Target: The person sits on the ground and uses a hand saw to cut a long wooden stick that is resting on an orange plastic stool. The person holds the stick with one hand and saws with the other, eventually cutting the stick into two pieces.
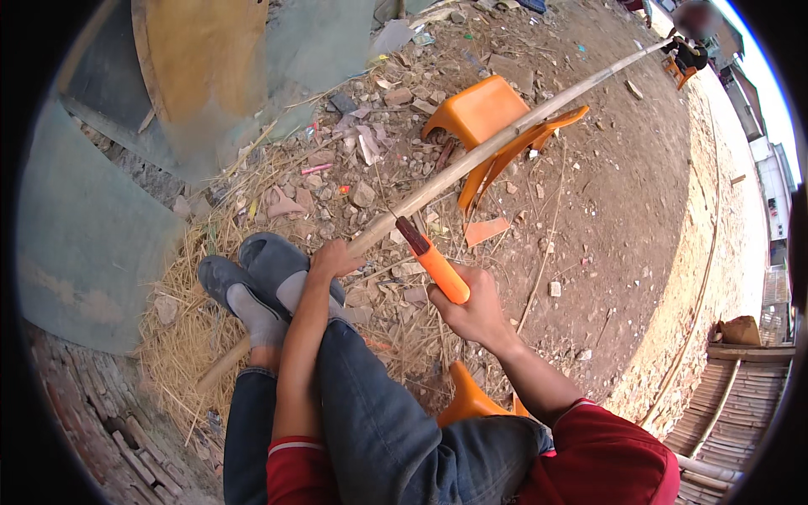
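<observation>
A long, pale bamboo pole (471, 160) runs slantwise from beside my feet to the far right. My left hand (335, 257) is closed around its near part, close to my shoes. In my right hand (471, 305) is an orange-handled saw (441, 271), gripped just right of the pole. Rusty brown shows at the front of its handle. The thin blade appears nearly edge-on where it meets the pole, so its teeth cannot be made out. Farther along, the pole rests over a tipped orange plastic chair (484, 109).
Straw (181, 345), stones and broken brick litter the dirt around my shoes (273, 261). Grey sheets (93, 244) lean at left beside a brick wall (109, 421). A person (692, 55) sits by the pole's far end. A bamboo-slat structure (724, 404) stands at lower right.
</observation>
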`<action>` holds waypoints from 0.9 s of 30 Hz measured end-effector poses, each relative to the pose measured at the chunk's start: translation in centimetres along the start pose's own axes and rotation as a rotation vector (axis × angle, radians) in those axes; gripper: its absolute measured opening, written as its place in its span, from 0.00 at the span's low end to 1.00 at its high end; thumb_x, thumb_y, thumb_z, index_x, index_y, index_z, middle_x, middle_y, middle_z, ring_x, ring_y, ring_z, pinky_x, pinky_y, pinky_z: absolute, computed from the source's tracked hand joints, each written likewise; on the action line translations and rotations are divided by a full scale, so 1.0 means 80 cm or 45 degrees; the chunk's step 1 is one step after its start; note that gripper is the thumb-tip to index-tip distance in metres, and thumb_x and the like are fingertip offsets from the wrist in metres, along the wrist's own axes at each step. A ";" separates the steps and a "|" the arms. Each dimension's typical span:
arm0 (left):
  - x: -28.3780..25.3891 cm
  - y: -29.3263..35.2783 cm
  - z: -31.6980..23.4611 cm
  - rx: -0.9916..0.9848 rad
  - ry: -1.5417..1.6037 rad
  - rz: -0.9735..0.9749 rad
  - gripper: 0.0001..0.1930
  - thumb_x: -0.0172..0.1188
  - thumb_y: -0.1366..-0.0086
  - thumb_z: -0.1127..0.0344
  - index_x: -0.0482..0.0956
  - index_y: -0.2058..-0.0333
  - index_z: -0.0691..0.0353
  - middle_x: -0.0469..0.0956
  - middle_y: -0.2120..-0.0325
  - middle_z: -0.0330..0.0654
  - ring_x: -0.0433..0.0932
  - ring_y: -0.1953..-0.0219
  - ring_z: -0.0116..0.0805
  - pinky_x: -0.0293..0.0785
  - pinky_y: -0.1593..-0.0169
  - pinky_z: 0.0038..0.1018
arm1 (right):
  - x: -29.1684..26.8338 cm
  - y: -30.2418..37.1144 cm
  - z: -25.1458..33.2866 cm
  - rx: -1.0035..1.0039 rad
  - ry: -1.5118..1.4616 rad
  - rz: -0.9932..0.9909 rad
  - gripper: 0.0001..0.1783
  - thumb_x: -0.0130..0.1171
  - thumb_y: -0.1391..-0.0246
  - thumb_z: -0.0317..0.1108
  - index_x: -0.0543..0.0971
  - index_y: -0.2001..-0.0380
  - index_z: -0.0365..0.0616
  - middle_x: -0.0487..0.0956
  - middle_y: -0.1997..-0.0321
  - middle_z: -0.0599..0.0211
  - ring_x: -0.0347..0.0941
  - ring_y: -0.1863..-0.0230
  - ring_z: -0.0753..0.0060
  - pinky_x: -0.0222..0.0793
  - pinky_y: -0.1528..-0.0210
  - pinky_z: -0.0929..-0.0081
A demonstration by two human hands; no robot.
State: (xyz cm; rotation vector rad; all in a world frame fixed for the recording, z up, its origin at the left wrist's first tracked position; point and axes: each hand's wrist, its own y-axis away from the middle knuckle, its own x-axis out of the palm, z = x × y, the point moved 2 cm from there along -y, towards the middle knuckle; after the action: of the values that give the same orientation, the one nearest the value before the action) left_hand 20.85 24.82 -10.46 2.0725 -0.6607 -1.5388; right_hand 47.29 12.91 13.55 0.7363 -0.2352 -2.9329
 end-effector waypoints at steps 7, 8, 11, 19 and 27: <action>0.010 -0.007 0.011 -0.015 -0.022 0.023 0.33 0.72 0.47 0.46 0.85 0.51 0.68 0.85 0.51 0.58 0.84 0.48 0.53 0.80 0.42 0.42 | 0.022 0.066 -0.076 0.120 0.075 0.175 0.11 0.63 0.49 0.34 0.80 0.66 0.38 0.81 0.73 0.46 0.80 0.69 0.38 0.76 0.64 0.53; 0.008 -0.003 0.005 -0.001 -0.029 0.017 0.32 0.72 0.46 0.46 0.85 0.50 0.68 0.85 0.51 0.58 0.84 0.48 0.53 0.80 0.42 0.43 | 0.016 0.081 -0.085 0.212 0.069 0.239 0.12 0.64 0.49 0.35 0.81 0.64 0.38 0.81 0.72 0.46 0.80 0.69 0.37 0.76 0.63 0.53; 0.001 0.011 -0.004 -0.003 -0.024 -0.001 0.31 0.74 0.45 0.49 0.85 0.50 0.69 0.84 0.51 0.59 0.84 0.47 0.53 0.79 0.42 0.43 | -0.010 0.147 -0.100 0.208 0.056 0.306 0.12 0.64 0.48 0.34 0.82 0.62 0.39 0.82 0.71 0.47 0.82 0.70 0.43 0.78 0.62 0.58; 0.025 0.015 -0.005 0.012 -0.033 -0.038 0.31 0.76 0.45 0.51 0.84 0.49 0.68 0.82 0.47 0.60 0.82 0.44 0.54 0.79 0.41 0.43 | 0.033 0.059 -0.102 0.347 0.035 0.140 0.12 0.63 0.48 0.35 0.84 0.66 0.36 0.81 0.80 0.57 0.83 0.75 0.60 0.77 0.67 0.63; 0.020 0.013 0.009 -0.022 -0.001 -0.054 0.27 0.76 0.46 0.51 0.86 0.51 0.62 0.85 0.52 0.55 0.84 0.48 0.53 0.80 0.41 0.43 | -0.001 -0.006 -0.078 0.152 0.114 0.224 0.15 0.63 0.47 0.38 0.86 0.63 0.37 0.82 0.74 0.52 0.82 0.71 0.55 0.75 0.62 0.61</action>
State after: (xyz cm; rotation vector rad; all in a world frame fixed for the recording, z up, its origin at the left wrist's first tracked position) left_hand 20.43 22.95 -11.14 2.0853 -0.6053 -1.5635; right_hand 50.28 12.65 8.09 0.8156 -0.4462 -2.7316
